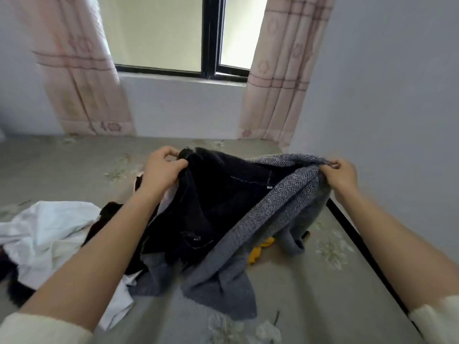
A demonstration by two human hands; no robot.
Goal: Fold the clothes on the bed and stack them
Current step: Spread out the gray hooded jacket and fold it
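Note:
A grey knitted garment with a black lining (280, 207) hangs lifted over the bed (74, 170), its lower part trailing on the sheet. My left hand (162, 167) pinches its upper black edge. My right hand (341, 173) grips the grey knit edge on the right. A crumpled white garment (47, 232) lies at the left, with dark clothes (109, 214) partly under it. A yellow piece of cloth (260, 249) peeks out beneath the grey garment.
The bed has a grey-green flowered sheet and a dark edge (360, 244) along the right wall (385, 95). A window (173, 33) with pink curtains (82, 70) is straight ahead beyond the bed.

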